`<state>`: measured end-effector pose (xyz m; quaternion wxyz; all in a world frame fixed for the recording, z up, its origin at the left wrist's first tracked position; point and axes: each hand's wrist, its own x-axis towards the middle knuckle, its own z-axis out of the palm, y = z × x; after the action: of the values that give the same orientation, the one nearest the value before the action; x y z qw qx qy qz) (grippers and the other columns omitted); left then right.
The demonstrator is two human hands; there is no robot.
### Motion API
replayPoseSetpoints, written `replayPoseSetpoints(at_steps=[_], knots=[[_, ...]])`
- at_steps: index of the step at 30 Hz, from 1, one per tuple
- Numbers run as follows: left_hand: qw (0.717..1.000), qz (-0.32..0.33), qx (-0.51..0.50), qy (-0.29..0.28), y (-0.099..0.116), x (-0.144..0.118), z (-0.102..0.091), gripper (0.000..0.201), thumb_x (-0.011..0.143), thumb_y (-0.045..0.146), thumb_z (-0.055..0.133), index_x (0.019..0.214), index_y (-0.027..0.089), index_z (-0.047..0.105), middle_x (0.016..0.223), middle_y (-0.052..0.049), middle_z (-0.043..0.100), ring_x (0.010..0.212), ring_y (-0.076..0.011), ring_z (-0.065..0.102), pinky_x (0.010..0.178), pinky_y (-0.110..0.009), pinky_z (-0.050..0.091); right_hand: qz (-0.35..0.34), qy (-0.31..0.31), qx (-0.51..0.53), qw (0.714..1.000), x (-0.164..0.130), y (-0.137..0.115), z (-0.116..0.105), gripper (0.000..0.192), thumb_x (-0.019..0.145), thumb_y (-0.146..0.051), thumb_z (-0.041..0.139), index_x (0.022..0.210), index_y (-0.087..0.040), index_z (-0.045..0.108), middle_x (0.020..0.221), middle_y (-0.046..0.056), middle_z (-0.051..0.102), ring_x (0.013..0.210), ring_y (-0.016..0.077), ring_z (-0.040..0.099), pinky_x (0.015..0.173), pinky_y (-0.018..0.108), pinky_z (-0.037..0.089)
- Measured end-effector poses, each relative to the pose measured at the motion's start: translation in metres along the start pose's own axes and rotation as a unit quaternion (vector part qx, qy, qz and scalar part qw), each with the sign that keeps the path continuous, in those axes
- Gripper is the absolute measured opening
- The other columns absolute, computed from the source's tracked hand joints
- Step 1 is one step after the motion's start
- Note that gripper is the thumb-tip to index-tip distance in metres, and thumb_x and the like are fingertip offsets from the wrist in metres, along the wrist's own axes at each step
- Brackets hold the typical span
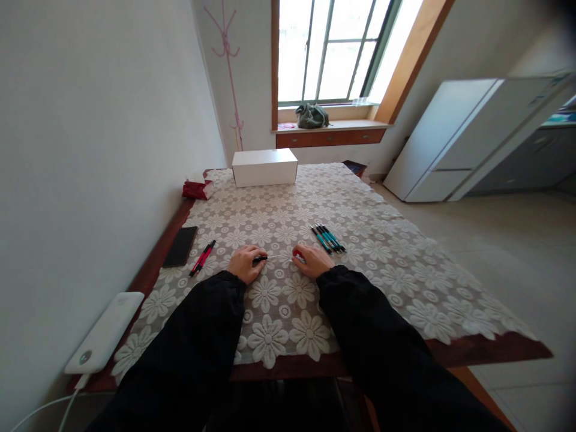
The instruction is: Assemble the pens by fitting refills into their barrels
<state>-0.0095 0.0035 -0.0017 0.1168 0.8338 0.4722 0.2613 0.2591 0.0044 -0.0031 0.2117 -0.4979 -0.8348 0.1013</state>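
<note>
My left hand (244, 263) is closed on a small black pen part (260, 259) just above the lace tablecloth. A thin pale rod, like a refill, (276, 257) stretches from it toward my right hand. My right hand (314, 261) has its fingers curled around a red pen part (297, 255), mostly hidden by the fingers. Left of my left hand lie red-and-black pens (202, 258), side by side. Beyond my right hand, several teal-and-black pens (327, 239) lie in a row.
The lace tablecloth (265, 342) covers a dark red table. A white box (264, 168) stands at the far end, with a red packet (197, 189) to its left. Along the left edge are a dark phone-like slab (180, 246) and a white device with cables (105, 333).
</note>
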Motion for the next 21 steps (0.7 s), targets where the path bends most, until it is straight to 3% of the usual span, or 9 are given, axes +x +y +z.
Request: replayPoseSetpoints(at_steps=[3,9,14,21], knots=[[1.0,0.005,-0.01,0.01,0.001,0.0,0.0,0.018,0.083,0.025,0.067,0.1,0.025,0.075,0.109,-0.005,0.072,0.105,-0.0243,0.064,0.098,-0.04,0.049,-0.001,-0.011,-0.001,1.0,-0.001,-0.004,0.002,0.004,0.086,-0.026,0.065,0.09,-0.024,0.067,0.083,0.004,0.07,0.075,0.0201,0.062,0.067,0.028,0.037],[0.997,0.058,-0.041,0.023,0.007,0.0,-0.003,0.017,0.086,0.034,0.07,0.1,0.026,0.074,0.1,-0.005,0.073,0.102,-0.0228,0.064,0.097,-0.039,0.05,-0.023,-0.021,0.021,0.999,-0.001,-0.013,0.004,0.008,0.092,-0.026,0.06,0.096,-0.025,0.067,0.089,0.004,0.072,0.081,0.0198,0.064,0.069,0.027,0.038],[0.992,0.1,-0.072,0.003,0.015,-0.001,-0.006,0.02,0.089,0.039,0.067,0.104,0.026,0.073,0.095,-0.003,0.075,0.096,-0.0208,0.065,0.095,-0.037,0.051,-0.039,-0.021,0.12,0.992,-0.001,-0.03,0.01,0.01,0.094,-0.028,0.057,0.097,-0.023,0.064,0.081,0.002,0.068,0.074,0.0169,0.061,0.067,0.026,0.039],[0.985,0.138,-0.1,0.036,0.021,-0.004,-0.004,0.017,0.091,0.036,0.065,0.096,0.023,0.074,0.089,-0.004,0.075,0.088,-0.0183,0.066,0.086,-0.033,0.055,-0.038,-0.019,0.227,0.973,-0.001,-0.041,0.016,0.013,0.095,-0.031,0.055,0.092,-0.02,0.062,0.074,-0.002,0.062,0.069,0.0138,0.054,0.065,0.024,0.037]])
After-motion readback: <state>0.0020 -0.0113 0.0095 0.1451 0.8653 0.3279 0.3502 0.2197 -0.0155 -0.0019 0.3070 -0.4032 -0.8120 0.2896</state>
